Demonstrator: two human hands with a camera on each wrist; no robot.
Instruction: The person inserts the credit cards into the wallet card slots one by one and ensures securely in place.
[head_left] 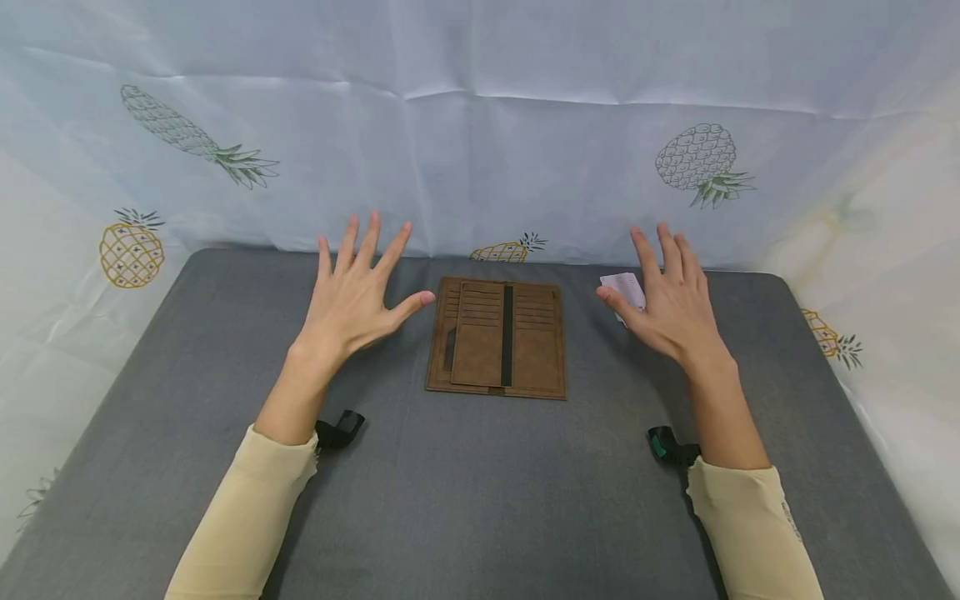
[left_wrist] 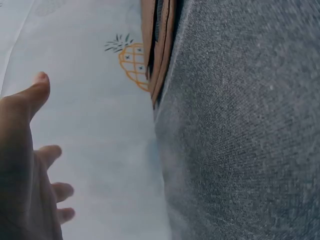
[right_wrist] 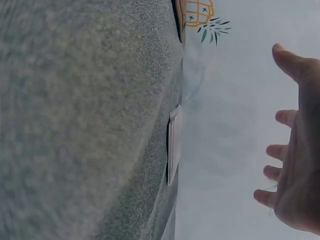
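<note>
A brown wallet [head_left: 476, 354] lies opened flat on the grey table, its card slots facing up and a dark strip running down its middle. To its left my left hand [head_left: 348, 304] hovers with spread fingers and holds nothing. My right hand [head_left: 675, 308] is likewise spread over the table on the right. Partly hidden under that hand's thumb and index finger is a small stack of pale pinkish paper or cards [head_left: 622, 287]. In the right wrist view the stack [right_wrist: 174, 145] lies on the table, apart from the hand. The wallet's edge [left_wrist: 162, 50] shows in the left wrist view.
The grey table [head_left: 480, 500] has rounded far corners. A white sheet [head_left: 480, 167] printed with pineapples hangs behind it and along both sides. A black strap-like mount [head_left: 341, 429] sits at the left wrist, and a similar black mount [head_left: 671, 446] at the right.
</note>
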